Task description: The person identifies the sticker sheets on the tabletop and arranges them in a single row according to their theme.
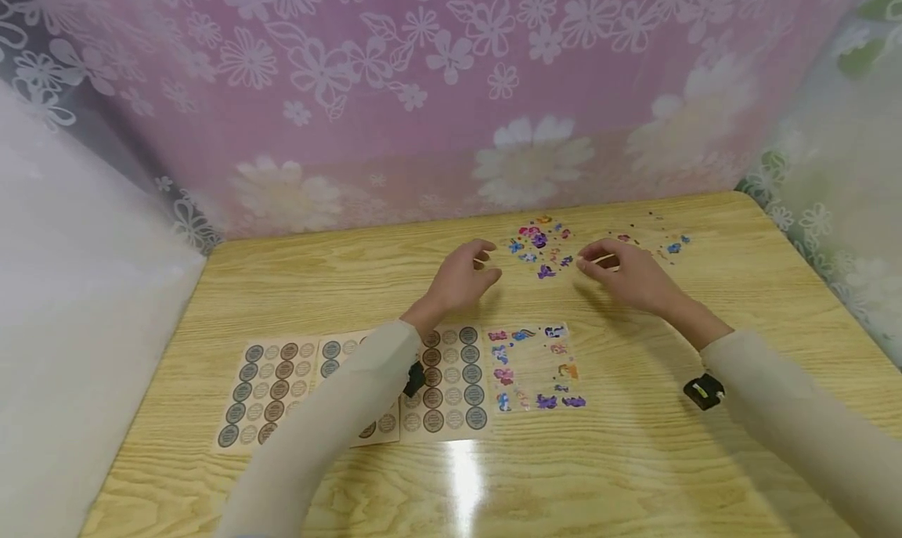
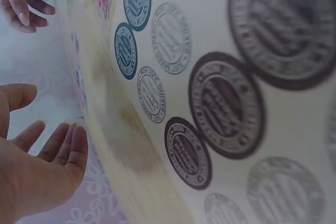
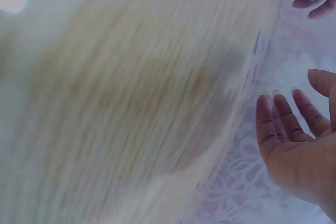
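My left hand (image 1: pixel 461 276) hovers above the table with loosely bent fingers and thumb apart, holding nothing. It is just left of a cluster of small colourful pony stickers (image 1: pixel 539 240). To the right of that cluster, my right hand (image 1: pixel 629 276) also hangs over the table. In the right wrist view, this hand (image 3: pixel 299 145) shows a gap between thumb and fingers with nothing in it. More small stickers (image 1: pixel 674 248) lie scattered behind it. Nearer to me is a clear sheet with pony stickers (image 1: pixel 503 375) round its border and a bare middle.
Sheets of round brown and grey seal stickers (image 1: pixel 433 375) lie left of the clear sheet, partly beneath my left forearm. The wood-grain table (image 1: pixel 655 460) meets a pink flowered curtain (image 1: pixel 395 162) at the back. Pale hangings (image 1: pixel 70 287) flank both sides.
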`<state>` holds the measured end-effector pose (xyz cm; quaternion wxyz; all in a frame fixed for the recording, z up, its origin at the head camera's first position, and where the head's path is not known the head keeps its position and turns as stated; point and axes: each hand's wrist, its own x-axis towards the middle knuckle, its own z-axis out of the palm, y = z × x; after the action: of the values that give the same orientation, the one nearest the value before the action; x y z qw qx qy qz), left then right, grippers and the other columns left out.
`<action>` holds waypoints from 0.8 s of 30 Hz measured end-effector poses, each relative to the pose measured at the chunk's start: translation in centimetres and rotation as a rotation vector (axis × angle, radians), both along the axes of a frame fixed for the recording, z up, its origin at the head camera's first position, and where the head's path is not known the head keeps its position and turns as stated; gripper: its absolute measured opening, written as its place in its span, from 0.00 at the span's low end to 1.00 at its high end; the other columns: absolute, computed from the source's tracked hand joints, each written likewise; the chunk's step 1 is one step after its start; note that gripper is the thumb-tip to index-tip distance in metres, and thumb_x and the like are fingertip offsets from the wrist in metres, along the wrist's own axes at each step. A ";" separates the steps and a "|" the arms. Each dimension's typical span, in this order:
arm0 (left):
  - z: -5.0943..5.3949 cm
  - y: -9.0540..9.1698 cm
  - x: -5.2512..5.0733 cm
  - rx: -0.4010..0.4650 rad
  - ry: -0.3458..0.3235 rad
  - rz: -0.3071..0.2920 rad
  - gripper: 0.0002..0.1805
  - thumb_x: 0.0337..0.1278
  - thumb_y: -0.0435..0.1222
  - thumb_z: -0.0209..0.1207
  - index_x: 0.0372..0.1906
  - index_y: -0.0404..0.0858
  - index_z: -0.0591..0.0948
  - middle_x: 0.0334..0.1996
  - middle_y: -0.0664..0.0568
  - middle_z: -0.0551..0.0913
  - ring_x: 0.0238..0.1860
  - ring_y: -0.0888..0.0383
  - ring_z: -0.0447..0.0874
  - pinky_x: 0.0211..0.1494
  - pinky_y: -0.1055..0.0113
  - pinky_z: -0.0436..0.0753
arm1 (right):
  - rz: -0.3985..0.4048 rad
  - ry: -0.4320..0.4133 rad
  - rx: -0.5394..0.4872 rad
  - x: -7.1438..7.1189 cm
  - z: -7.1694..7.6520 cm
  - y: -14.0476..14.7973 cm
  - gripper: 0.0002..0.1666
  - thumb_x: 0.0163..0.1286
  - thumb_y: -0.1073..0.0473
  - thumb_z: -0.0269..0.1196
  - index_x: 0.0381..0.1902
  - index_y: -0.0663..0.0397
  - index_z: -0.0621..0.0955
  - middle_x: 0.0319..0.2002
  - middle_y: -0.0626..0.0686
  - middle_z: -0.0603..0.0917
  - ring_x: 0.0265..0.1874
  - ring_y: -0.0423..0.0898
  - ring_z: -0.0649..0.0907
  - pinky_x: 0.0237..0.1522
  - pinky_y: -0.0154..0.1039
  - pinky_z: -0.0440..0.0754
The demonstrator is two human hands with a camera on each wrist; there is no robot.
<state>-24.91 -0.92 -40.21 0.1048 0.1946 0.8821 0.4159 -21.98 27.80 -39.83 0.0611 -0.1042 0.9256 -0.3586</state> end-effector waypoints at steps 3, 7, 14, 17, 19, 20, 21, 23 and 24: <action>-0.3 0.3 -0.8 0.049 -0.046 0.040 0.26 0.67 0.41 0.55 0.67 0.38 0.67 0.59 0.42 0.73 0.58 0.50 0.72 0.56 0.57 0.74 | -0.030 0.007 -0.011 -1.2 -0.4 0.6 0.29 0.73 0.42 0.52 0.58 0.59 0.73 0.54 0.60 0.75 0.53 0.59 0.75 0.48 0.57 0.76; -0.6 0.8 -1.8 0.087 -0.093 0.089 0.27 0.66 0.40 0.56 0.67 0.39 0.67 0.58 0.43 0.73 0.57 0.52 0.72 0.55 0.58 0.75 | -0.060 0.017 -0.040 -3.0 -0.8 1.1 0.31 0.73 0.42 0.52 0.60 0.61 0.72 0.55 0.62 0.75 0.55 0.60 0.74 0.49 0.58 0.74; -1.5 2.1 -3.5 0.187 -0.142 0.128 0.28 0.63 0.37 0.60 0.67 0.39 0.69 0.57 0.43 0.73 0.56 0.52 0.72 0.55 0.61 0.75 | -0.066 0.017 -0.065 -6.0 -1.3 1.4 0.30 0.73 0.46 0.55 0.62 0.63 0.70 0.58 0.64 0.73 0.56 0.61 0.72 0.52 0.59 0.72; -1.9 2.4 -4.1 0.226 -0.163 0.146 0.28 0.62 0.36 0.61 0.66 0.39 0.69 0.56 0.43 0.73 0.56 0.52 0.72 0.55 0.62 0.75 | -0.066 0.003 -0.074 -7.1 -1.4 1.1 0.31 0.72 0.46 0.56 0.63 0.63 0.70 0.60 0.64 0.72 0.58 0.61 0.72 0.55 0.59 0.70; -2.0 2.5 -4.4 0.243 -0.172 0.165 0.28 0.61 0.35 0.62 0.66 0.39 0.70 0.56 0.44 0.73 0.56 0.53 0.72 0.55 0.62 0.75 | -0.072 -0.011 -0.090 -7.8 -1.5 0.8 0.31 0.72 0.47 0.57 0.63 0.63 0.70 0.60 0.64 0.72 0.58 0.61 0.72 0.56 0.59 0.69; -2.1 2.6 -4.6 0.249 -0.174 0.173 0.28 0.61 0.35 0.62 0.66 0.40 0.70 0.56 0.43 0.73 0.55 0.53 0.73 0.54 0.62 0.75 | -0.075 -0.021 -0.094 -8.1 -1.5 0.7 0.31 0.72 0.47 0.57 0.63 0.64 0.70 0.61 0.64 0.71 0.58 0.61 0.72 0.57 0.58 0.68; -2.1 2.7 -4.7 0.252 -0.178 0.182 0.28 0.60 0.34 0.62 0.66 0.39 0.70 0.55 0.44 0.74 0.55 0.53 0.73 0.54 0.62 0.76 | -0.078 -0.034 -0.100 -8.4 -1.5 0.6 0.31 0.72 0.48 0.57 0.63 0.64 0.69 0.61 0.65 0.71 0.58 0.61 0.71 0.58 0.58 0.68; -2.2 2.9 -5.0 0.247 -0.184 0.203 0.28 0.60 0.34 0.63 0.65 0.39 0.70 0.55 0.44 0.74 0.53 0.54 0.74 0.52 0.62 0.76 | -0.081 -0.057 -0.101 -8.9 -1.7 0.5 0.31 0.72 0.49 0.58 0.63 0.65 0.69 0.61 0.65 0.71 0.59 0.61 0.71 0.59 0.58 0.67; -2.3 3.0 -5.1 0.245 -0.189 0.213 0.29 0.59 0.34 0.63 0.65 0.39 0.71 0.55 0.44 0.75 0.53 0.54 0.74 0.52 0.62 0.77 | -0.084 -0.065 -0.100 -9.2 -1.7 0.4 0.31 0.72 0.51 0.58 0.64 0.65 0.69 0.61 0.66 0.70 0.58 0.61 0.71 0.59 0.57 0.67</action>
<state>-30.05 2.12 -42.47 0.1180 0.0715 0.8268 0.5453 -31.13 28.23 -41.55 0.0709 -0.0567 0.9076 -0.4098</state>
